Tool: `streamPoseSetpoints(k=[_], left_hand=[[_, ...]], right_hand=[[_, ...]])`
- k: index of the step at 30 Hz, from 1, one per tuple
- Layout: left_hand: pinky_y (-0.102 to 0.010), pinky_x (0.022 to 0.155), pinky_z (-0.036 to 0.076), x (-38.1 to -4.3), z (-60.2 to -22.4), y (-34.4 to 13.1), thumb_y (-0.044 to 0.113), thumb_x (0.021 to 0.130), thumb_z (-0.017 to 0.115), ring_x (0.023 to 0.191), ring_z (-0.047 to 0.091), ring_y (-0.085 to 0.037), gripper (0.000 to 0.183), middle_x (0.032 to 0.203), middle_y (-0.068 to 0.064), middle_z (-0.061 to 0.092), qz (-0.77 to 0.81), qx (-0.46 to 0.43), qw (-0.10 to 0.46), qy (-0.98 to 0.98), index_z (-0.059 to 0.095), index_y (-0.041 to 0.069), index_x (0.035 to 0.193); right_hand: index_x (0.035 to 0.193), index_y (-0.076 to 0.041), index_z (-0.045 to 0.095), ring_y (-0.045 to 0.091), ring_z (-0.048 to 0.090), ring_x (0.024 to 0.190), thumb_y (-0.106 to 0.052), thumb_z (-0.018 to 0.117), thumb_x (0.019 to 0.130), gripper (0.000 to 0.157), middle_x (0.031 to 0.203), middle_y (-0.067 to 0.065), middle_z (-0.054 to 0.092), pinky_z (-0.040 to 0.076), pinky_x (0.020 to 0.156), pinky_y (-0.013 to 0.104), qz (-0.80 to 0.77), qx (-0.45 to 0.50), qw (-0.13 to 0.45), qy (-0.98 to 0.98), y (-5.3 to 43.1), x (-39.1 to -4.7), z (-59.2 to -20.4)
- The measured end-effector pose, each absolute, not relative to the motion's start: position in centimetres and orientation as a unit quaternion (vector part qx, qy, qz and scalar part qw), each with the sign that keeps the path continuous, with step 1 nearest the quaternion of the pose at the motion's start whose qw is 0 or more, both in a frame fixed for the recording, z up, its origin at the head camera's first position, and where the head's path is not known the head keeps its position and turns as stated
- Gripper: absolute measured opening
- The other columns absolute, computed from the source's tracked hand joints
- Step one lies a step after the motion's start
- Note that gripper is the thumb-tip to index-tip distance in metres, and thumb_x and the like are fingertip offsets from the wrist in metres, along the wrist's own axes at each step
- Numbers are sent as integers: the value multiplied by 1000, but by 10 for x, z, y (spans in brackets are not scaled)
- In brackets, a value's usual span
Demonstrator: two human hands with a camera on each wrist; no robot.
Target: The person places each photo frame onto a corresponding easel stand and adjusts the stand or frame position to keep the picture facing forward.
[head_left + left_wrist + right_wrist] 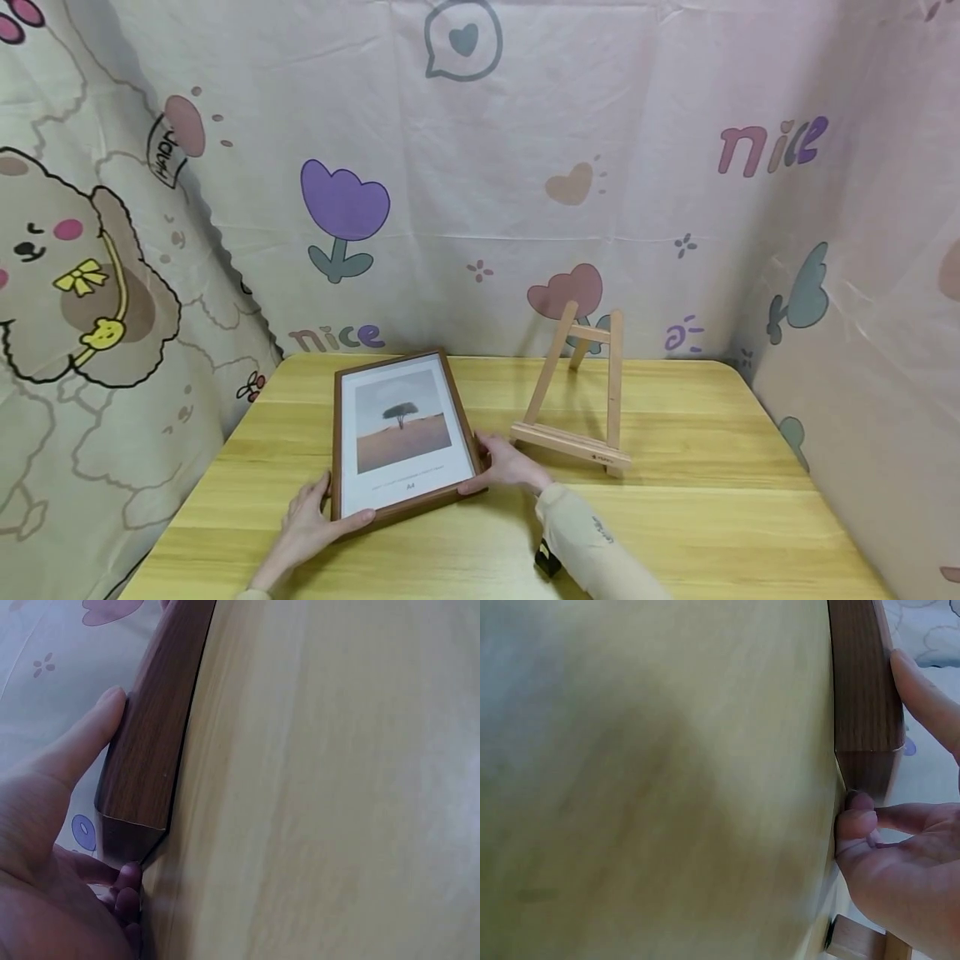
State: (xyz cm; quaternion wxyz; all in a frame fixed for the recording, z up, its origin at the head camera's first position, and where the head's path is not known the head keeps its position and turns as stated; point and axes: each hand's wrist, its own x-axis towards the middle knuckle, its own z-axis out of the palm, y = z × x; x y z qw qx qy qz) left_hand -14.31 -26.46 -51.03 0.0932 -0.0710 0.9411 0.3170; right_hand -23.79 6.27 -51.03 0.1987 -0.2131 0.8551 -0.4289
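A brown wooden picture frame [401, 429], holding a print of a lone tree, lies slightly turned on the left half of the table. My left hand [309, 518] grips its near left corner, thumb on the front edge and fingers at the left side. At the near right corner, my right hand [512, 467] holds the frame the same way. Close up, the left wrist view has the dark wood edge [154, 727] between thumb and curled fingers. In the right wrist view the frame's corner [868, 690] sits between the right thumb and fingers.
A small wooden easel [577, 442] stands at the back right of the frame, near my right hand. The wooden table [697, 500] meets a patterned cloth [480, 167] at the back and sides. A small black object [547, 560] shows beside the right sleeve.
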Motion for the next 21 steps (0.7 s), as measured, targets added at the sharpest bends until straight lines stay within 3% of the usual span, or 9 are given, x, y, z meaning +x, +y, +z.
streamPoseSetpoints(k=[5, 13, 21], left_hand=[[-82, 103, 26, -143, -511, -265, 57, 82, 74, 136, 22, -70, 116, 151, -47, 21, 324, -68, 100, 938, 17, -12, 155], [-79, 106, 24, -140, -511, -264, 57, 82, 74, 138, 23, -65, 113, 152, -42, 24, 338, -73, 97, 933, 19, -7, 157], [-80, 110, 11, -139, -514, -264, 52, 81, 78, 142, 10, -62, 115, 157, -39, 12, 378, -84, 102, 916, 16, -7, 157]], right_hand=[[156, -2, 33, 37, 46, 131, -31, 91, 75, 104, 145, 26, 45, 42, 109, 55, -418, -212, 195, 862, 62, -236, -510], [156, -6, 35, 42, 46, 133, -30, 90, 76, 100, 148, 29, 42, 42, 109, 58, -419, -214, 187, 862, 64, -235, -510], [156, -6, 36, 38, 49, 124, -28, 89, 77, 98, 140, 27, 45, 43, 106, 59, -436, -215, 184, 854, 63, -232, -510]])
